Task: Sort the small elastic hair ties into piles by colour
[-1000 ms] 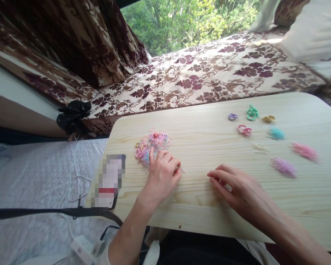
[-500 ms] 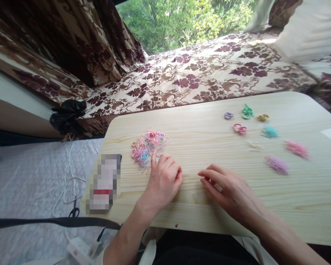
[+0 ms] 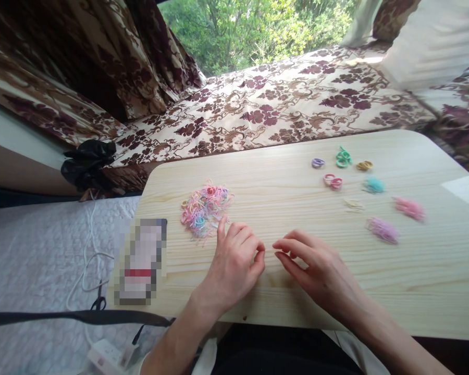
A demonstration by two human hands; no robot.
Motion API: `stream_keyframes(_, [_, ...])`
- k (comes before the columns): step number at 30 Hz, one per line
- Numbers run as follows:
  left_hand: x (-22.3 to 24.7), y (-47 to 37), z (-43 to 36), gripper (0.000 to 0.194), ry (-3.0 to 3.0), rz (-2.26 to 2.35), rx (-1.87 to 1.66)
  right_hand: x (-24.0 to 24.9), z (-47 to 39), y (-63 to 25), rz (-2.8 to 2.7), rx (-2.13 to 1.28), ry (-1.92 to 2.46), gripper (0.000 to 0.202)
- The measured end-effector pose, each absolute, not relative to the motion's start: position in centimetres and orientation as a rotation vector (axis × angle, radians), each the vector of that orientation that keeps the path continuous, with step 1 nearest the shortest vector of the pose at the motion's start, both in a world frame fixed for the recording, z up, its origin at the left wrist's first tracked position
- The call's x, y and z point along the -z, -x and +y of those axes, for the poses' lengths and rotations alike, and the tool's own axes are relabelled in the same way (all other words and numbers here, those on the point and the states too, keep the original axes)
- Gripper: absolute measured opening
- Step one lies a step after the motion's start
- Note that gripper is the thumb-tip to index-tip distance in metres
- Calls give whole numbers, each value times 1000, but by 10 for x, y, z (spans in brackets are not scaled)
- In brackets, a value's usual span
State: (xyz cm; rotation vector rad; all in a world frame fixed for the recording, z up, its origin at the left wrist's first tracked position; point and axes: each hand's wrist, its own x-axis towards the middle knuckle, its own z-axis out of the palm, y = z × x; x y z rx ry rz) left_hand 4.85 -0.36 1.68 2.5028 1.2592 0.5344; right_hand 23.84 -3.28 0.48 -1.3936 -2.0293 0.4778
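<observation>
My left hand [image 3: 236, 255] is over the table just right of a mixed pile of small coloured strands and rings [image 3: 205, 208]. Its thumb and forefinger are pinched together; whatever they hold is too small to make out. My right hand [image 3: 316, 265] faces it across a narrow gap, thumb and forefinger slightly apart, with nothing visible between them. Beyond the right hand lie purple strands [image 3: 383, 230], pink strands [image 3: 410, 209], teal strands [image 3: 373, 185] and cream strands [image 3: 354, 204]. Farther back are green [image 3: 343, 157], purple [image 3: 318, 163], yellow [image 3: 365, 165] and pink rings [image 3: 333, 182].
A blurred-out flat object [image 3: 143, 260] lies at the left edge of the wooden table [image 3: 258, 177]. A dark strap [image 3: 78, 316], white cables and a power strip [image 3: 107, 357] are at lower left. A flowered cover [image 3: 277, 104] runs behind the table.
My hands have come closer together, the left moving right and the right moving slightly left. The table and its items sit a little farther left in view.
</observation>
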Motion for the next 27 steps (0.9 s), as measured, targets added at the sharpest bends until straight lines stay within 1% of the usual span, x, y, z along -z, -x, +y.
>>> stream_keyframes(6, [-19, -52, -4, 14, -2445, 1245, -570, -7, -34, -239, -1982, -521, 1391, 20])
stream_keyframes(12, [-14, -50, -2, 13, -2444, 1349, -661, -8, -36, -249, -1881, -644, 1461, 21])
stream_keyframes(16, [-10, -44, 0, 15, -2450, 1374, -710, -8, -40, -260, -1811, -650, 1519, 21])
stream_keyframes(21, [-9, -42, 0, 17, -2466, 1373, -692, -8, -48, -283, -1719, -563, 1597, 19])
stream_keyframes(25, [-8, -42, -1, 17, -2479, 1373, -691, -9, -54, -318, -1615, -378, 1718, 17])
stream_keyframes(27, [-8, -43, -1, 17, -2482, 1375, -695, -10, -59, -339, -1533, -283, 1817, 19])
